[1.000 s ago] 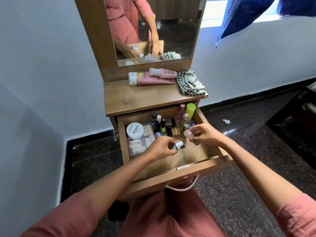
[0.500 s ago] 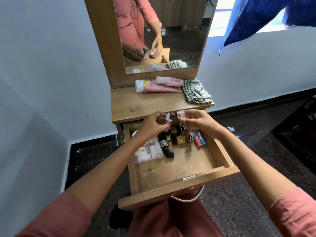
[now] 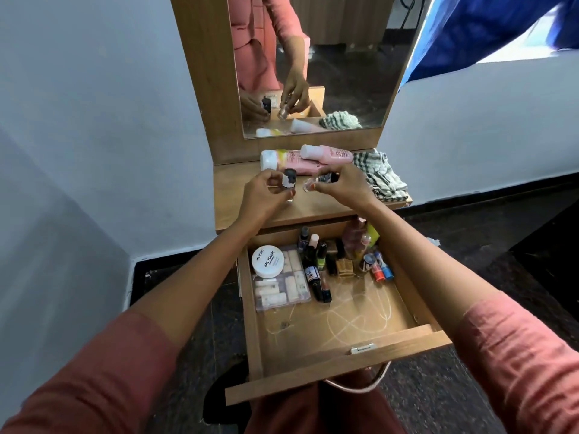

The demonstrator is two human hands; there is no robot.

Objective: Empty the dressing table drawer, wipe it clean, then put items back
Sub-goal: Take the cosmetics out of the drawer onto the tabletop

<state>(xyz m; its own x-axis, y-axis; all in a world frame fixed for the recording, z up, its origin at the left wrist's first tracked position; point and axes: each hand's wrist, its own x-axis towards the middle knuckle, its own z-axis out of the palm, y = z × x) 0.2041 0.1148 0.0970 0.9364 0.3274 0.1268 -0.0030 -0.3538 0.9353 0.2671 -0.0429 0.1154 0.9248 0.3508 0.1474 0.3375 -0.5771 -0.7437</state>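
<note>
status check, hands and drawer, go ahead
Left hand holds a small dark-capped bottle, right hand holds a clear bottle, both over the tabletop. Drawer open, many items inside. Nothing in the way.

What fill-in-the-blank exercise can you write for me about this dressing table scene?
1. The left hand and the right hand each hold one small ____ over the table top.
2. The checked cloth lies at the ____ end of the table top.
3. The round white jar sits inside the open ____.
Missing words: bottle; right; drawer.
</note>
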